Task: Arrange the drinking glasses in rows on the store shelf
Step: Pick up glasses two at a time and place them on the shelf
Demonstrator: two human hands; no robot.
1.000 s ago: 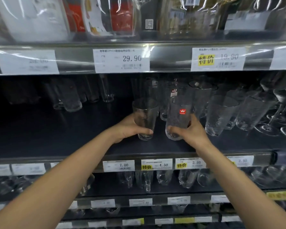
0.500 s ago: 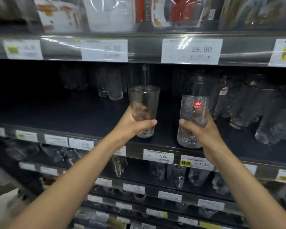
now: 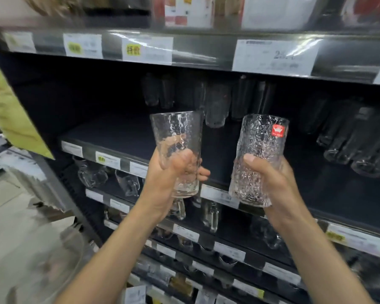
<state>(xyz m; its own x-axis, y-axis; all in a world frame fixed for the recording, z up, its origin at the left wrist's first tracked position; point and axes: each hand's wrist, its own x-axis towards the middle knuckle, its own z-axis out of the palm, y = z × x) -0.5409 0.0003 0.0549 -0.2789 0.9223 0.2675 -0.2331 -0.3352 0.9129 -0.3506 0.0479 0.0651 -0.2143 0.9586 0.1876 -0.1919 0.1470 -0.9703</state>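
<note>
My left hand (image 3: 169, 172) grips the lower half of a clear tapered glass (image 3: 177, 132), held upright in the air in front of the dark shelf (image 3: 127, 137). My right hand (image 3: 272, 178) grips a textured glass (image 3: 261, 145) with a red sticker near its rim, also lifted off the shelf. The two glasses are side by side and apart. Several more glasses (image 3: 215, 104) stand at the back of the shelf, and others (image 3: 355, 139) crowd its right side.
A shelf above (image 3: 206, 49) carries price tags along its front edge. Lower shelves (image 3: 206, 238) hold more glassware behind price labels. A yellow-green panel (image 3: 7, 110) marks the unit's left end, with blurred floor to the left.
Both hands have lifted their glasses off the shelf and pulled them toward me. My view has swung left, so the bare left part of the shelf now shows.
</note>
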